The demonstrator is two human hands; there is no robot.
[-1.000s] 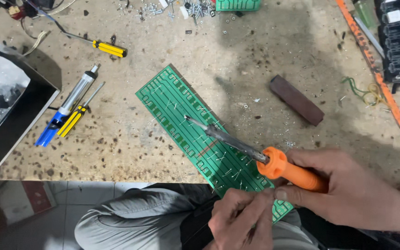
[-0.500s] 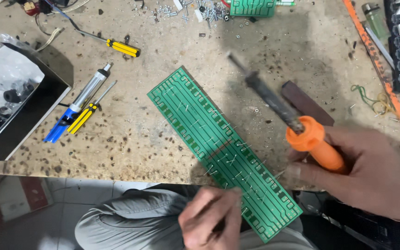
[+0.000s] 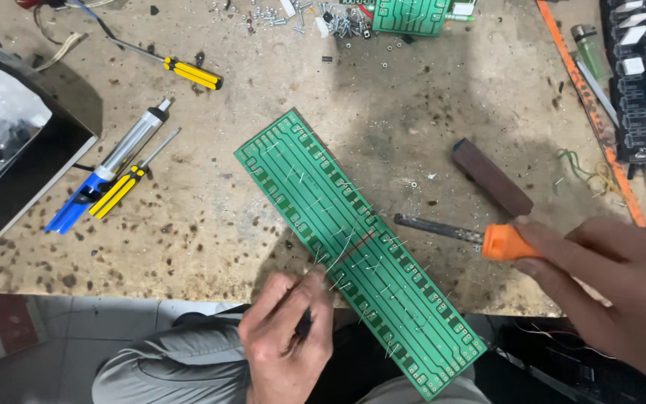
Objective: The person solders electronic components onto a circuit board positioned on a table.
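Observation:
A long green circuit board (image 3: pixel 353 247) lies diagonally on the worn workbench (image 3: pixel 413 112), its near end hanging over the front edge. Many thin component leads stick up from it. My left hand (image 3: pixel 285 340) is below the board's near-left edge, fingers pinched on what looks like a thin wire that touches the board. My right hand (image 3: pixel 614 292) grips the orange handle of a soldering iron (image 3: pixel 502 241). The iron's dark metal tip points left and ends just right of the board's middle, a little off it.
A brown block (image 3: pixel 491 177) lies right of the board. A blue-and-silver desoldering pump (image 3: pixel 110 172) and yellow screwdrivers (image 3: pixel 188 72) lie to the left, beside a black box (image 3: pixel 16 179). Loose screws (image 3: pixel 338 22), a small green board (image 3: pixel 413 15) and a black electronics board (image 3: pixel 644 75) sit at the back and right.
My right hand lifted the soldering iron off the board, swung it up, then lowered it to point left beside the board. My left hand rose to the board's near edge.

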